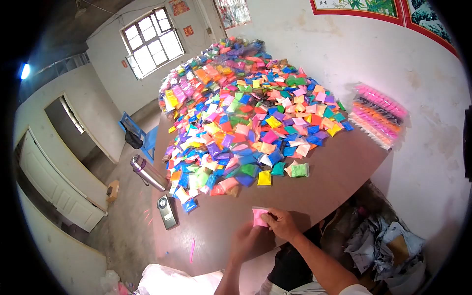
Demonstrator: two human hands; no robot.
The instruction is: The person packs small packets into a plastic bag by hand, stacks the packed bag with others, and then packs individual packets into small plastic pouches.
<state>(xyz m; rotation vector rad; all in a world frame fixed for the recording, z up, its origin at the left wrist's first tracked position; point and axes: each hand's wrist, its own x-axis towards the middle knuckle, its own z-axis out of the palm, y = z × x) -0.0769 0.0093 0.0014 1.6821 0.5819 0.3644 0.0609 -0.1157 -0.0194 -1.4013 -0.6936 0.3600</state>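
Observation:
Over the near part of the table, a small pink packet [258,217] in clear plastic is held up. My right hand [282,225] pinches its right side between thumb and fingers. At the packet's lower edge is my left hand [245,240], slightly blurred, its fingers closed against the plastic and partly hidden. Beyond my hands lie a yellow packet [264,178], a teal packet [278,169] and a light green packet [299,170], at the near edge of a big heap of colourful packets [246,123].
The heap covers much of the brown table [339,169]. On the left stand a steel thermos [148,172] and a dark device with a round dial [167,212]. A pink strip [192,250] lies near the front. Bundled pink and orange packs [377,115] lean by the wall; crumpled bags [388,248] sit lower right.

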